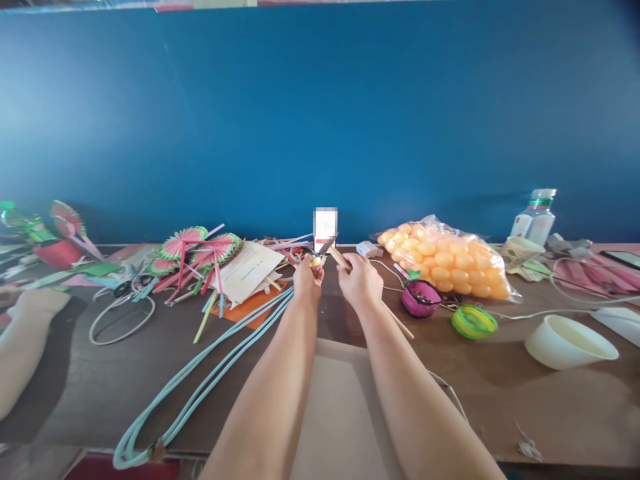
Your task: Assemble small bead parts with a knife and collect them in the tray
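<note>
Both my arms reach forward over a brown table (90, 387). My left hand (307, 279) is closed in a pinch on a small yellow piece (315, 262) at its fingertips. Close beside it, my right hand (359, 280) is closed around a thin wooden stick (340, 257) whose long end runs down to the right under my wrist. The stick's tip meets the yellow piece between the two hands. A blurred-out white item (325, 228) stands just behind them.
Pink-and-green paper fans (200, 250), coloured straws and papers lie at the left, with light blue hoops (210, 373). A bag of orange balls (445, 261), a magenta pouch (421, 297), a green ring (474, 321), a white bowl (567, 341) and a bottle (535, 217) sit at the right. Another person's arm (23, 340) rests far left.
</note>
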The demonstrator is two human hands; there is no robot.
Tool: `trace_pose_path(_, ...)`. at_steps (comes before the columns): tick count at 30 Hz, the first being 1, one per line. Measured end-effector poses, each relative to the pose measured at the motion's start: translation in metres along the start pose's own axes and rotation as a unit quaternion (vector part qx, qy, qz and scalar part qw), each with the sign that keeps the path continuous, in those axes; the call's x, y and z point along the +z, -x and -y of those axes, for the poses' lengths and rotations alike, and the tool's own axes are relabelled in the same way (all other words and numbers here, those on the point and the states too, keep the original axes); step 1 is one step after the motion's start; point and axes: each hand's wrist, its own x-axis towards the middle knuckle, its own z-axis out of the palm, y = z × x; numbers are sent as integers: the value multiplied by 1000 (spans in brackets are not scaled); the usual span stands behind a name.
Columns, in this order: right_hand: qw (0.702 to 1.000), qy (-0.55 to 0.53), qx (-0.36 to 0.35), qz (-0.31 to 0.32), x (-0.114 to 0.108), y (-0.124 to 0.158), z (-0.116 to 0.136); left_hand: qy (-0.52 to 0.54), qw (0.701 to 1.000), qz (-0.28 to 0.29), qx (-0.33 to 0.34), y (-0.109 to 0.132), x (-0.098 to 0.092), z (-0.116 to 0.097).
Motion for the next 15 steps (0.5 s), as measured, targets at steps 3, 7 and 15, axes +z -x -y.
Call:
trace_pose_path(3,1000,-16,9,-23,-3,0,0,0,1000,-1,2,0,0,-1)
trace_pose_path(7,999,-25,24,-36,-6,-1,-1,-1,1000,-3,-4,2,0,-1)
trace_pose_path(15,1000,-15,9,-5,-2,-1,-2,-7,1000,23,-18,1,1,0)
